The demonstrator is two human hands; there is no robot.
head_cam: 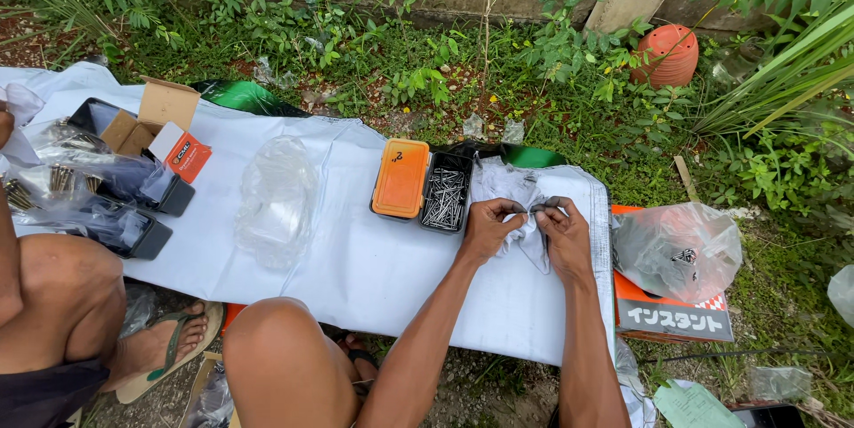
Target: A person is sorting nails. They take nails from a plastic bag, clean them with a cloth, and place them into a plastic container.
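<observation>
Both hands meet near the right end of a white sheet [374, 259] spread over a low table. The left hand [487, 230] and the right hand [562, 234] each pinch a crumpled white plastic bag [531, 246] between thumb and fingers, holding it just above the sheet; a few dark nails [543, 207] show at the fingertips of the right hand.

Just left of the hands lies a small black tray of nails [445, 192], open, with its flat orange lid [400, 178] touching its left side. Further left, an empty clear plastic bag [276, 197] lies slack on the sheet. At the far left end stands an open cardboard box [165, 112] with a small orange-and-white label panel, beside black trays under clear wrapping [116, 183] holding more nails.

To the right of the hands, off the edge of the sheet, an orange carton [672, 312] with a white-on-dark label strip along its near side sits on the grass, with a grey-clear bag [676, 250] resting on top. A terracotta pot [669, 52] lies tipped among the weeds at the far right by the wall.
</observation>
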